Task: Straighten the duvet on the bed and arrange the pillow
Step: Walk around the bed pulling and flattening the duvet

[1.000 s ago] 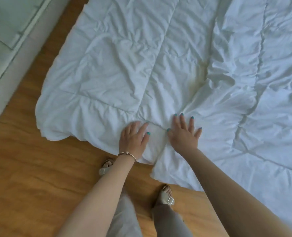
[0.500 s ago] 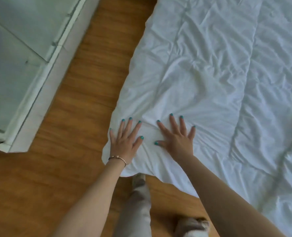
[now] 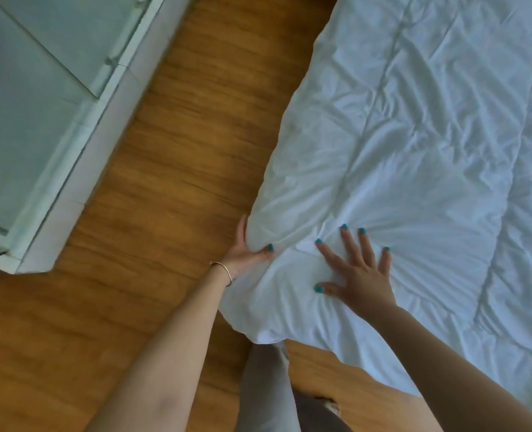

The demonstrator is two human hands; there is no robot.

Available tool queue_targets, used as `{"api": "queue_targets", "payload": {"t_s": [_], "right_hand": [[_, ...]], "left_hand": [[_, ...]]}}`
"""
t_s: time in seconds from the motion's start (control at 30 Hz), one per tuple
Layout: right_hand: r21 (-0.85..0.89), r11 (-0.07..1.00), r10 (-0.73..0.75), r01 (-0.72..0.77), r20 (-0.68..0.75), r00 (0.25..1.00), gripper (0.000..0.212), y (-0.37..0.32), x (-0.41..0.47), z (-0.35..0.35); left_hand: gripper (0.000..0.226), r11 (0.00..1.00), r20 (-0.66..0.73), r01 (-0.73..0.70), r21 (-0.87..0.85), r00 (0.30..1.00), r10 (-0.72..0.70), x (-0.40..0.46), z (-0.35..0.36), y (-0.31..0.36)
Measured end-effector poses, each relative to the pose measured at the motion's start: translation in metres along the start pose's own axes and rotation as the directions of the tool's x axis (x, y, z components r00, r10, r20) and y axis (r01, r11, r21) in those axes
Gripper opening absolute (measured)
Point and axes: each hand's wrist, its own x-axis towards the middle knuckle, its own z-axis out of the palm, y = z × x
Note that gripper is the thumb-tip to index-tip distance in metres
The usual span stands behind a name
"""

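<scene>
Left hand (image 3: 245,251) cupped round the side edge of the duvet (image 3: 414,145), thumb pressed on top, other fingers tucked under and out of sight; a closed grip on the cloth. Right hand (image 3: 356,275) just beside that grip, flat and spread, pinning the cover, holding nothing. Duvet spread over the bed, running up and away from both hands, its near corner hanging below the grip over the wooden floor (image 3: 171,169). Soft, light, puffy, likely to crease and slide rather than resist; best taken at the hem and corners, then drawn taut. No pillow in view. No brand, label or writing readable anywhere.
</scene>
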Motion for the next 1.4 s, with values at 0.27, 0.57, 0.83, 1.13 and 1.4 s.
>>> {"api": "queue_targets", "payload": {"t_s": [0.27, 0.57, 0.83, 1.13, 1.4], "right_hand": [[-0.037, 0.999, -0.004, 0.006, 0.037, 0.999, 0.087, 0.001, 0.003, 0.003], [0.802, 0.596, 0.069, -0.047, 0.007, 0.998, 0.07, -0.018, -0.057, -0.057], [0.985, -0.004, 0.212, 0.173, -0.168, 0.963, 0.076, 0.077, -0.208, -0.101], [0.995, 0.09, 0.386, 0.031, -0.064, 0.92, 0.03, 0.229, -0.291, -0.057], [0.875, 0.339, 0.727, -0.344, -0.012, 0.686, 0.049, 0.251, -0.286, -0.04]], "left_hand": [[0.1, 0.972, -0.269, -0.166, 0.168, 0.941, 0.207, -0.025, -0.027, 0.019], [0.055, 0.95, 0.059, -0.225, 0.215, 0.974, 0.217, -0.166, 0.012, 0.077], [0.075, 0.788, 0.566, -0.602, 0.128, 0.697, 0.44, -0.226, 0.255, 0.112], [0.076, 0.677, 0.796, -0.59, 0.441, 0.606, 0.01, -0.196, 0.4, 0.12], [0.076, -0.652, 0.806, -0.553, 0.519, 0.57, 0.159, -0.072, 0.451, 0.241]]}}
